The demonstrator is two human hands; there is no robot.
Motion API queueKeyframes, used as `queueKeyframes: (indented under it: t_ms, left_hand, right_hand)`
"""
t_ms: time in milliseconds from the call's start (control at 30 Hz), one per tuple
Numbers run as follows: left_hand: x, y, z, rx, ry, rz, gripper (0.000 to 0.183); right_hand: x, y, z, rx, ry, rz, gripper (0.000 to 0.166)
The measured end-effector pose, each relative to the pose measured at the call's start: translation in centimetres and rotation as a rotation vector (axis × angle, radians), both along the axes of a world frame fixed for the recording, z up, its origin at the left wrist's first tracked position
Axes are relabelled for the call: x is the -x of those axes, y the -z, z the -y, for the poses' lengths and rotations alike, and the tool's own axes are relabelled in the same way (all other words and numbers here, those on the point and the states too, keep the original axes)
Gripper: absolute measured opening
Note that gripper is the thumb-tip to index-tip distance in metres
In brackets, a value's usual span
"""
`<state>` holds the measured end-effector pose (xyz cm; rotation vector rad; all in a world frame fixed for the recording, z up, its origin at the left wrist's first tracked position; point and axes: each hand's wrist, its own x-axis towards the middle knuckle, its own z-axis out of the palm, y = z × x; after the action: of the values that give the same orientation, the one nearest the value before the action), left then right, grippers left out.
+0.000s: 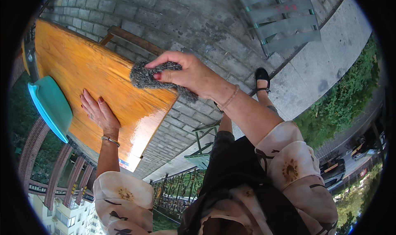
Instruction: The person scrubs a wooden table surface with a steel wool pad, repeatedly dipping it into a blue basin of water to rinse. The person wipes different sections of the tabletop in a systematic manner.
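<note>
A dark grey cloth is bunched in my right hand, pinched between thumb and fingers. It touches the near edge and corner area of a varnished wooden tabletop. Part of the cloth hangs past that edge. My left hand lies flat on the wood with its fingers spread, holding nothing. Beyond it, a turquoise plastic basin rests at the table's far side, tilted in this view. The wood looks shiny near the lower corner.
A wooden bar shows beside the table over grey paving bricks. A green slatted seat stands at the top right. Another green slatted seat is near my legs. A metal fence and planting lie farther off.
</note>
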<state>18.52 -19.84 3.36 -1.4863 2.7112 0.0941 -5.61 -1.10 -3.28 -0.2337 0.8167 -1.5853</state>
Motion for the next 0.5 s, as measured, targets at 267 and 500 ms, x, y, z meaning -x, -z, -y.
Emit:
queueKeyframes:
  t_ms: [267,500]
  left_hand:
    - [-0.5,0.0,-0.2,-0.009,0.002,-0.023,0.075]
    - [0.3,0.0,0.3,-0.015,-0.019,-0.031,0.075]
  right_hand:
    - [-1.0,0.5,-3.7,0.026,0.047,-0.057,0.023]
    - [1.0,-0.2,7.1,0.017,-0.025,-0.245,0.02]
